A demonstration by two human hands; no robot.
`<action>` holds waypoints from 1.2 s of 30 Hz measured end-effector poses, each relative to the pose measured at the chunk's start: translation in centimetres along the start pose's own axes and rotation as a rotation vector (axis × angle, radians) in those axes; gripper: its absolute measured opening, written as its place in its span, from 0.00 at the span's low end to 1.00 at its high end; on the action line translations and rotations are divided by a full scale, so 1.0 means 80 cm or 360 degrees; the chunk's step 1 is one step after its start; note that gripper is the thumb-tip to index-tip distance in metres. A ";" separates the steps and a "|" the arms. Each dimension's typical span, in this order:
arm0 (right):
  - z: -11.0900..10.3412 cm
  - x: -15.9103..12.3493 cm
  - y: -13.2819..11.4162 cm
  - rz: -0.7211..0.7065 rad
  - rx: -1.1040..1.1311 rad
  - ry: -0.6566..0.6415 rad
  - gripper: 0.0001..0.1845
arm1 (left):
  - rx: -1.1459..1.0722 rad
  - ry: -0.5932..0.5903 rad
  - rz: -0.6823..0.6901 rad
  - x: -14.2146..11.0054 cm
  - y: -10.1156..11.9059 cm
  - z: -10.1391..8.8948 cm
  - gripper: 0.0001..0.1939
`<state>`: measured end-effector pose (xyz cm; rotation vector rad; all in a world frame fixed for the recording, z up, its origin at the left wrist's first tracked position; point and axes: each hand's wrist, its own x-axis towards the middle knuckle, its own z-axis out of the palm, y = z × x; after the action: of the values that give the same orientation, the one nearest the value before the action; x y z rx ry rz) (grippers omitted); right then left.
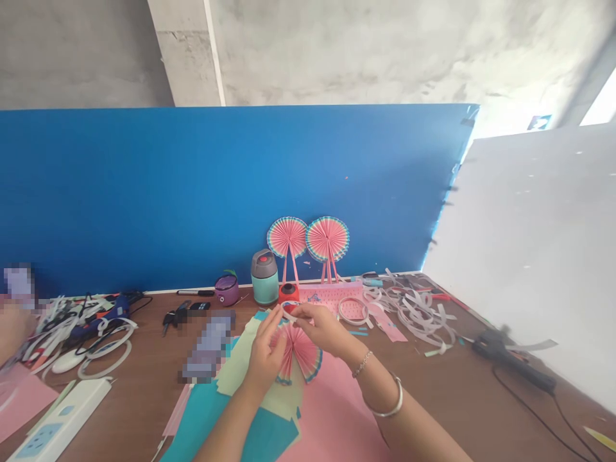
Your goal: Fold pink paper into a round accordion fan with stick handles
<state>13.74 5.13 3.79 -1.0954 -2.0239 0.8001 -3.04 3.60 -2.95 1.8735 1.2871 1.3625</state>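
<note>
Left hand (264, 355), fingers extended, and curled right hand (321, 325) flank the pleated fan (303, 348); grips unclear.

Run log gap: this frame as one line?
left hand: over pink pleated fan | right hand: over same fan | behind: two round fans

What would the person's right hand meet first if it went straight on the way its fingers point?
Just past the white loop at its fingertips, the right hand would probably meet the left hand, though depth is unclear.
</note>
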 end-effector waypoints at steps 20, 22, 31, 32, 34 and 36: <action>-0.031 0.010 0.070 0.0650 -0.1157 0.0260 0.22 | 0.0540 0.0092 -0.0218 0.002 -0.049 0.006 0.25; -0.030 0.010 0.070 0.0641 -0.1138 0.0257 0.20 | 0.0550 0.0059 -0.0227 0.001 -0.048 0.007 0.25; -0.024 0.003 0.052 0.0485 -0.1006 0.0149 0.15 | 0.0315 0.0146 -0.0232 0.010 -0.053 0.002 0.23; -0.020 -0.001 0.052 0.0473 -0.0999 0.0142 0.15 | 0.0247 0.0172 -0.0261 0.011 -0.053 0.001 0.23; -0.014 -0.009 0.053 0.0449 -0.0999 0.0138 0.14 | 0.0102 0.0212 -0.0347 0.014 -0.052 -0.002 0.23; -0.014 -0.013 0.058 0.0444 -0.1033 0.0182 0.15 | -0.0028 0.0245 -0.0441 0.015 -0.050 -0.005 0.24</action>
<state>17.10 6.57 0.54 -1.7658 -2.1097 0.1813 -4.92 6.38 -5.46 1.5337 1.5401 1.3829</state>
